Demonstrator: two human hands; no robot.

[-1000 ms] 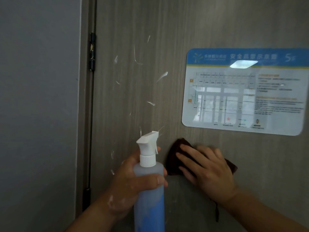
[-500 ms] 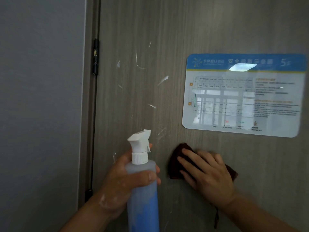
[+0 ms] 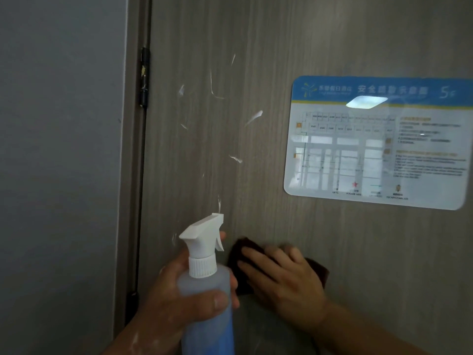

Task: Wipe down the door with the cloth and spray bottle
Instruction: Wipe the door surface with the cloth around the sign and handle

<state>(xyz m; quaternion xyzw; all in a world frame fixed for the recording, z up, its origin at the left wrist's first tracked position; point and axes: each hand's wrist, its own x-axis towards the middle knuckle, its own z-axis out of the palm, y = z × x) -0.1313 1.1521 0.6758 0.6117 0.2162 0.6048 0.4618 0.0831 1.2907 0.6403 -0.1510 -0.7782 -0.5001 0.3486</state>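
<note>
A grey-brown wood-grain door (image 3: 256,47) fills most of the view, with several white streaks and smears (image 3: 253,117) on its left half. My left hand (image 3: 176,298) grips a translucent spray bottle (image 3: 204,303) with a white trigger head and blue liquid, nozzle pointing at the door. My right hand (image 3: 284,280) lies flat on a dark brown cloth (image 3: 236,254), pressing it against the door just right of the bottle. Most of the cloth is hidden under the hand.
A glossy evacuation-plan sign (image 3: 378,142) with a blue header is stuck on the door's right side, above the cloth. A black hinge (image 3: 144,80) sits on the door's left edge beside the frame. A plain grey wall (image 3: 58,149) lies to the left.
The view has shifted slightly. The spray bottle has moved a little left and then back toward the cloth. My right hand stays pressed on the cloth at about the same spot.
</note>
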